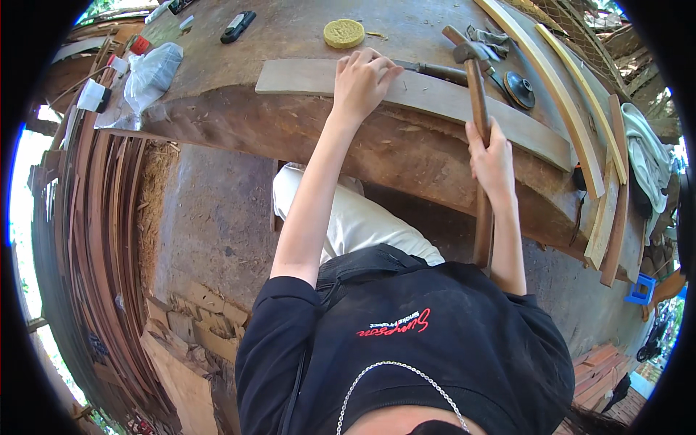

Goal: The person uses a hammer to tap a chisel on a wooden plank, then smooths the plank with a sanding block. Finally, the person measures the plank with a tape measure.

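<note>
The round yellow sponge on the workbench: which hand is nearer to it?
Left. The left hand rests on the wooden strip just below the round yellow sponge. The right hand grips the hammer handle, farther right and lower.

Yellow round sponge (344,33), white plastic bag (150,75), curved wooden strips (551,80), stacked slats (94,239), blue crate (641,290)

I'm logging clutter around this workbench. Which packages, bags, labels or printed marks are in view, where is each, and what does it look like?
Plastic bag: left end of the wooden bench, crumpled, clear-white, knotted.
Small white packet: left of the bag at the bench edge, boxy, white with a dark stripe.
Red-and-white item: above the bag, small; kind unclear.
Printed mark: on the person's black shirt, red and white script.
No screens or signs.
</note>
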The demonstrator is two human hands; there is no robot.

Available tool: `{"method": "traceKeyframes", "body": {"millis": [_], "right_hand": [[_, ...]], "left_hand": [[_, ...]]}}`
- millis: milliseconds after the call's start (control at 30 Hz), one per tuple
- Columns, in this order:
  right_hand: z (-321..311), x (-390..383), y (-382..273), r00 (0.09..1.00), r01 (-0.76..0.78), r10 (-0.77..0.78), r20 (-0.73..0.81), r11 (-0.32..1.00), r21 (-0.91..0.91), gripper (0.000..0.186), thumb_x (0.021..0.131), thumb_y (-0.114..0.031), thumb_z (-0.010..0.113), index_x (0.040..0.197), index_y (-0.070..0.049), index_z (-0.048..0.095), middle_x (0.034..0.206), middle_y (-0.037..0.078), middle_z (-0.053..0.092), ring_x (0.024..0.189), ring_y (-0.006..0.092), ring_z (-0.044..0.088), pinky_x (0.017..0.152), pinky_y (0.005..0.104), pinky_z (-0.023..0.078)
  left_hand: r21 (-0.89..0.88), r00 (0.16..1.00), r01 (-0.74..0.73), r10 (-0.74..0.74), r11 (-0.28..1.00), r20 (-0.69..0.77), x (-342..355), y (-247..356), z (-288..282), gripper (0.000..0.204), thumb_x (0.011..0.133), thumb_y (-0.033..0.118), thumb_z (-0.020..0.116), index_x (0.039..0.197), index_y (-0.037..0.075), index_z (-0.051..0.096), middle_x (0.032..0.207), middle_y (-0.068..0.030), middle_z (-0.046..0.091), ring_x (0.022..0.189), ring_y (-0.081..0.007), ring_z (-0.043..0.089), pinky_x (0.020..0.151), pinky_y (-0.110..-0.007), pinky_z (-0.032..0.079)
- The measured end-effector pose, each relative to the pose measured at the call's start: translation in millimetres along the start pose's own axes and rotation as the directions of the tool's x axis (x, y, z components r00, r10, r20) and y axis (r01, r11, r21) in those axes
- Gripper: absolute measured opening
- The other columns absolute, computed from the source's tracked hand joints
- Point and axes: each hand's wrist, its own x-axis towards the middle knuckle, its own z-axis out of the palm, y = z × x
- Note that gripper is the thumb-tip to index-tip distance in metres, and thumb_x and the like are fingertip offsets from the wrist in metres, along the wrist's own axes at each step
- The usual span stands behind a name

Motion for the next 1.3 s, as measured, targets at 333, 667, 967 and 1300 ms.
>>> {"method": "traceKeyframes", "body": {"millis": [333,667,967,1300], "right_hand": [[6,75,2,0.994,-0.02,0.01,0.107,0.996,0.087,0.039,0.092,-0.036,0.053,0.104,0.001,0.055,0.055,0.008,0.055,0.042,0.0166,0.054,0.044,0.0324,0.043],[11,85,2,0.973,-0.213,0.173,0.155,0.93,0.3,0.031,0.095,-0.034,0.051,0.096,-0.003,0.048,0.06,0.002,0.046,0.04,0.0095,0.045,0.038,0.0272,0.038],[9,87,9,0.945,-0.325,0.249,0.211,0.764,0.558,0.026,0.096,-0.031,0.05,0.091,-0.006,0.043,0.059,0.0,0.042,0.04,0.0078,0.041,0.036,0.0262,0.036],[7,86,10,0.941,-0.332,0.234,0.243,0.768,0.547,0.028,0.095,-0.031,0.05,0.093,-0.004,0.044,0.06,0.001,0.044,0.041,0.0081,0.042,0.038,0.0269,0.037]], "left_hand": [[-0.168,0.945,0.154,-0.095,0.974,0.314,0,4,-4,0.015,0.078,0.029,0.071,0.082,0.015,0.072,0.083,0.0007,0.062,0.09,-0.0194,0.053,0.088,-0.034,0.036],[-0.129,0.938,0.166,-0.117,0.978,0.326,-2,7,-3,0.009,0.078,0.024,0.071,0.082,0.017,0.073,0.085,0.0032,0.062,0.093,-0.0176,0.052,0.09,-0.032,0.035],[-0.31,0.972,0.112,-0.04,0.944,0.23,-3,-3,-5,0.01,0.08,0.018,0.067,0.085,0.011,0.073,0.084,-0.0028,0.064,0.088,-0.0225,0.055,0.082,-0.032,0.042],[-0.192,0.905,0.237,-0.144,0.952,0.399,-3,11,-14,0.022,0.074,0.027,0.075,0.087,0.011,0.07,0.09,-0.0024,0.062,0.093,-0.0226,0.052,0.091,-0.034,0.037]]}}
